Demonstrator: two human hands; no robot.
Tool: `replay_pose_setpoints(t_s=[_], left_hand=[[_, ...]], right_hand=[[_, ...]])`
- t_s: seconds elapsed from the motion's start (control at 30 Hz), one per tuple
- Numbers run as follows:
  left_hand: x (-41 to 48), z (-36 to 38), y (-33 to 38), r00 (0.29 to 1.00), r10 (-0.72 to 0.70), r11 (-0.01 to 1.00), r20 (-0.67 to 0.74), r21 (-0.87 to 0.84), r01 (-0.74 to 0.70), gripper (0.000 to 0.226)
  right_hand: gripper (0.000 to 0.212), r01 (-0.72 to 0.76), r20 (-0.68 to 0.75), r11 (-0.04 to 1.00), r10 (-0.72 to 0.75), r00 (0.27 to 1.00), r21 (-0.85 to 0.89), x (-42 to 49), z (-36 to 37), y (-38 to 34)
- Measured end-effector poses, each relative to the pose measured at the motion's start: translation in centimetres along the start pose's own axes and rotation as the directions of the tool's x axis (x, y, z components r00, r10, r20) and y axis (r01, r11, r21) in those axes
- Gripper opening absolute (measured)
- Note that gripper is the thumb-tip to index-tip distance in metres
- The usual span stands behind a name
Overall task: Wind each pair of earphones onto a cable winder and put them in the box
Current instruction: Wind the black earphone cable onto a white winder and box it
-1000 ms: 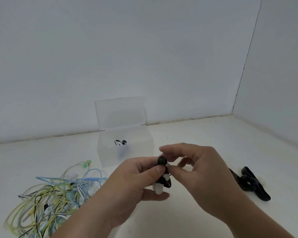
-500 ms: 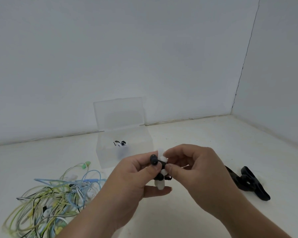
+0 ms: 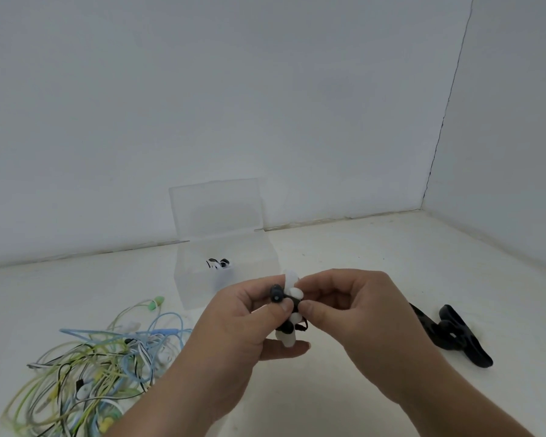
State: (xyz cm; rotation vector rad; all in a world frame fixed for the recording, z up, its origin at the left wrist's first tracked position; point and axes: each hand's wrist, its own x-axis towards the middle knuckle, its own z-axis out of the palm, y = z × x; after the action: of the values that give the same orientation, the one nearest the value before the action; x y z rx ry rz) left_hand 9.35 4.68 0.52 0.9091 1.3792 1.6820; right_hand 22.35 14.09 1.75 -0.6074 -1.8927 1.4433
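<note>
Between both hands stands a white cable winder (image 3: 288, 337) with black earphones (image 3: 277, 294) wound on it. My left hand (image 3: 243, 326) grips the winder, thumb pressing just below a black earbud. My right hand (image 3: 353, 313) pinches the black cable at the winder's middle. Behind the hands a clear plastic box (image 3: 227, 266) stands with its lid up; one wound black-and-white pair (image 3: 217, 264) lies inside. A tangle of green, blue and striped earphones (image 3: 92, 370) lies at the lower left.
Black cable winders (image 3: 451, 335) lie on the white surface to the right of my right hand. White walls close the space behind and at the right.
The winder has turned in my hands: the black earbud moved from the top to the left side, and the white upper end now shows above my fingers.
</note>
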Motion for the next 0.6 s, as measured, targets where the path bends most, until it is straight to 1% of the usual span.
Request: replay_pose_setpoints(t_s=[0.13,0.2,0.27,0.33,0.4,0.47,0.53,0.6], left_hand=[[0.04,0.34,-0.24,1.0,0.008,0.999,-0.031,0.051,-0.006,0.026],[-0.01,0.69,-0.5,0.999,0.024,0.996,-0.03,0.086,-0.021,0.03],[-0.05,0.91,-0.67,0.999,0.032,0.995,-0.035,0.095,-0.028,0.032],[-0.02,0.9,-0.59,0.999,0.028,0.997,-0.037,0.071,-0.026,0.027],[-0.02,0.66,-0.37,0.999,0.021,0.999,-0.024,0.047,-0.02,0.023],[-0.09,0.47,-0.14,1.0,0.017,0.999,-0.004,0.038,-0.017,0.021],[-0.16,0.41,-0.05,1.0,0.006,1.0,0.002,0.024,-0.006,0.021],[-0.2,0.51,-0.07,1.0,-0.012,1.0,-0.009,0.004,0.012,0.022]], right_hand=[[0.02,0.044,-0.032,0.989,-0.049,0.998,-0.139,-0.09,0.5,0.24],[0.021,0.059,-0.06,0.978,-0.073,0.996,-0.202,-0.16,0.77,0.34],[0.022,0.076,-0.081,0.972,-0.096,0.992,-0.224,-0.11,0.79,0.41],[0.023,0.096,-0.087,0.971,-0.117,0.989,-0.218,0.03,0.59,0.48],[0.021,0.106,-0.061,0.974,-0.12,0.991,-0.199,0.09,0.4,0.54],[0.021,0.124,0.0,0.972,-0.127,0.992,-0.201,0.0,0.27,0.53],[0.026,0.151,0.07,0.957,-0.138,0.988,-0.247,-0.11,0.11,0.5],[0.029,0.171,0.09,0.941,-0.152,0.984,-0.291,-0.12,0.0,0.53]])
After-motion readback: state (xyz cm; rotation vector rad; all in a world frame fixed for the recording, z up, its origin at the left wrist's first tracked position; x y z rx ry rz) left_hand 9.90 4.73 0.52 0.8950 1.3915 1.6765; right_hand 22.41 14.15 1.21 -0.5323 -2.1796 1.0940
